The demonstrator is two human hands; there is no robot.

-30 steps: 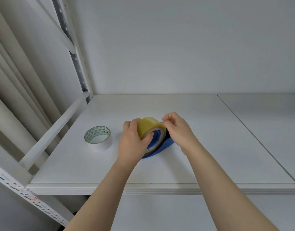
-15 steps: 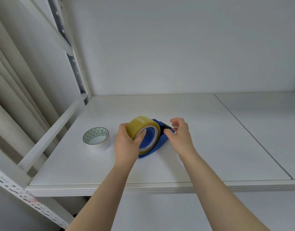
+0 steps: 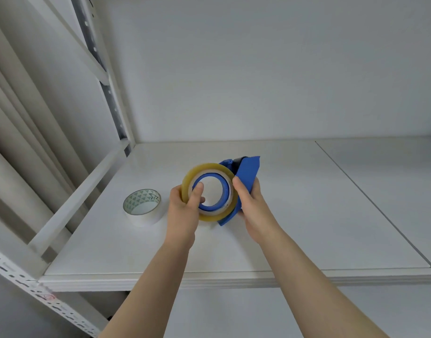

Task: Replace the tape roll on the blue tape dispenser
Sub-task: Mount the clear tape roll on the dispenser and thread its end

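Note:
A blue tape dispenser [image 3: 246,172] is held up above the white shelf [image 3: 295,215], its open side turned toward me. A yellowish clear tape roll [image 3: 189,180] sits on the dispenser's blue hub [image 3: 223,200]. My left hand [image 3: 182,211] grips the roll's left edge, thumb across its rim and inside the core. My right hand [image 3: 252,208] clasps the dispenser's blue body from the right. A second roll, white with a green triangle pattern inside [image 3: 142,207], lies flat on the shelf to the left.
A white shelf post [image 3: 107,76] and a slanted rail [image 3: 80,193] border the shelf on the left. A wall closes the back. A seam [image 3: 370,201] runs across the shelf at the right. The front edge [image 3: 234,279] lies below my forearms.
The dispenser with the yellowish roll has been lifted off the shelf and turned to face me. My right hand moved from the dispenser's front end to its body.

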